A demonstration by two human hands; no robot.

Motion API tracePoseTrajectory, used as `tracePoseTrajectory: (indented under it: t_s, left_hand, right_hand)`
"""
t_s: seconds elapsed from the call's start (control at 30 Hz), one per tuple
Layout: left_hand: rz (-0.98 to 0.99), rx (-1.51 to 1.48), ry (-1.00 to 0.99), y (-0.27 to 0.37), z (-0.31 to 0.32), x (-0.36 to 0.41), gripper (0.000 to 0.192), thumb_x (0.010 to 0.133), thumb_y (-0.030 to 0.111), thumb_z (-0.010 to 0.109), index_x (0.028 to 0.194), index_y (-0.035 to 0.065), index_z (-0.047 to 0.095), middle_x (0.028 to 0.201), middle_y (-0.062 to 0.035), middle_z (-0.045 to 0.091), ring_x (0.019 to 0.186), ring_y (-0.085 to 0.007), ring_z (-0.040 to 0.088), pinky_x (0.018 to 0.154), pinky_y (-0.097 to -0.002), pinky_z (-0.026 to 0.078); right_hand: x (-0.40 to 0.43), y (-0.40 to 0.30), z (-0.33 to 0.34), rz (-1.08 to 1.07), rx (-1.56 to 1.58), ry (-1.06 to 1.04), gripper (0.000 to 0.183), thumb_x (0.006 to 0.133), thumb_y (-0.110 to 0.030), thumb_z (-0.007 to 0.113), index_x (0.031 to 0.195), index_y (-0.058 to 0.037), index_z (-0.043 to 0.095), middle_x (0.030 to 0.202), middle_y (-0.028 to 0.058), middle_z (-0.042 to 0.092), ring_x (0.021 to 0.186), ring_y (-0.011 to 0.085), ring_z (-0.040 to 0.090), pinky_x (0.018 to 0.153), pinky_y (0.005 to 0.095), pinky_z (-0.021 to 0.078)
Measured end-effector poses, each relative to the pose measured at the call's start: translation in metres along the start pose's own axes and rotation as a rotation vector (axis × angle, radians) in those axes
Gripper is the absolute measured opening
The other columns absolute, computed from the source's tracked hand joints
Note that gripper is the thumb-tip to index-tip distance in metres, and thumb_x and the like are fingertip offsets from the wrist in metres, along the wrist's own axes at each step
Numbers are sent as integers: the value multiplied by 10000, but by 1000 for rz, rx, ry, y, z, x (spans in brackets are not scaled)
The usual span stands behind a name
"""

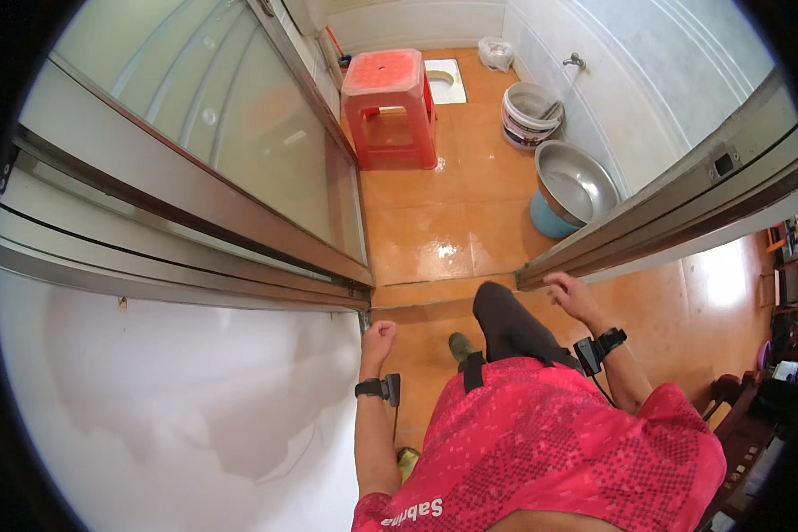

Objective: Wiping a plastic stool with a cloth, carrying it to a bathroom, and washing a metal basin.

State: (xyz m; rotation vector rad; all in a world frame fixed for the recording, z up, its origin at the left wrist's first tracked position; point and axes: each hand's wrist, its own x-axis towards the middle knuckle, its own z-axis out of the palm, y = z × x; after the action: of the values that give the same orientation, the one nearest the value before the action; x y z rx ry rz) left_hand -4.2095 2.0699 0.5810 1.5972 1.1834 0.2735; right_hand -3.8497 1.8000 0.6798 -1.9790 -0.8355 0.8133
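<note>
My left hand (378, 340) is loosely curled beside the left door frame and the white wall (193, 386), with nothing visible in it. On the other side, my right hand (570, 294) hangs with its fingers bent and partly apart, close to the foot of the right door jamb (665, 193). It appears to hold nothing. Between my hands, one bent knee in dark trousers (515, 322) points towards the doorway sill (445, 290). A black strap with a small device (390, 390) circles my left wrist, and a similar device (588, 356) is on the right.
Past the doorway, a red plastic stool (389, 80) stands before a squat toilet (462, 83). Along the right wall are a white bucket (515, 130), a metal basin (572, 179) resting on a blue tub (548, 218), and a tap (574, 60). A frosted-glass door (239, 100) is at left.
</note>
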Motion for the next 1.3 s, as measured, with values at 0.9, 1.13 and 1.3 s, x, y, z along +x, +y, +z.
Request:
tracePoseTrajectory:
  t_s: [0.9,1.13,1.3]
  left_hand:
    - [-4,189,-364,137,40,203,192,814,157,596,918,-3,611,795,-58,637,732,-124,591,677,-261,475]
    - [40,173,-385,239,8,283,215,786,232,602,894,49,639,759,-90,647,706,-151,614,665,-289,480]
    - [137,404,-258,342,-32,336,190,770,220,620,866,58,640,748,-93,645,689,-170,615,650,-303,486]
  right_hand:
    - [294,-113,57,-180,183,75,251,839,-64,479,1079,-24,541,698,84,557,614,167,561,590,284,453]
    - [356,-193,-44,-82,37,23,272,830,-98,513,1089,-20,539,754,71,591,659,154,576,614,286,463]
    - [361,-179,-123,-140,-227,262,258,818,-112,522,1067,-58,559,749,130,617,649,188,593,606,304,464]
